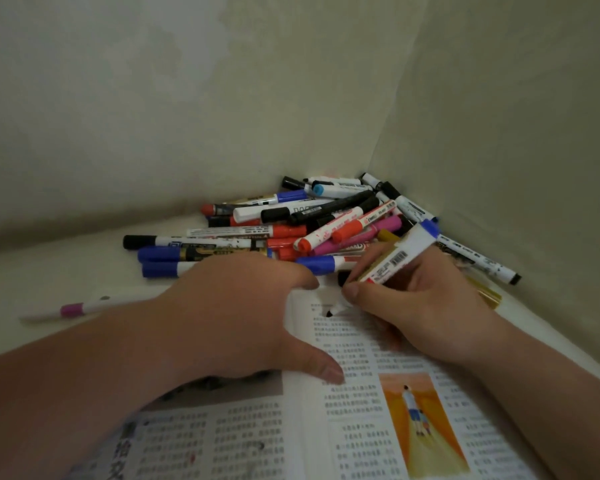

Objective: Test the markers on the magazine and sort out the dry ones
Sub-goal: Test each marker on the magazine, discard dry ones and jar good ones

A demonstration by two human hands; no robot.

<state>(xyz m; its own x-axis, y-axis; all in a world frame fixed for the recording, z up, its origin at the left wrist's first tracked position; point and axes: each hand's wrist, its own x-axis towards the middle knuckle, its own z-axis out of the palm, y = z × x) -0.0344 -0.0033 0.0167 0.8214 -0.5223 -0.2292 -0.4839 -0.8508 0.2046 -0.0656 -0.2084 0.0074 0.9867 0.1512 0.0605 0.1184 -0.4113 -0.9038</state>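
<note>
An open magazine (354,427) with printed text and an orange picture lies in front of me. My left hand (243,317) presses flat on its left page, thumb across the fold. My right hand (420,306) grips a white marker (400,258) with a barcode and a blue end; its black tip points down at the top of the right page, beside black ink marks (329,311). A pile of markers (309,223) in black, blue, red, orange and pink lies just beyond both hands.
The pile fills a corner where two pale walls (291,98) meet. A single white marker with a purple band (73,310) lies apart on the left of the pale surface. A gold marker (485,292) pokes out behind my right hand.
</note>
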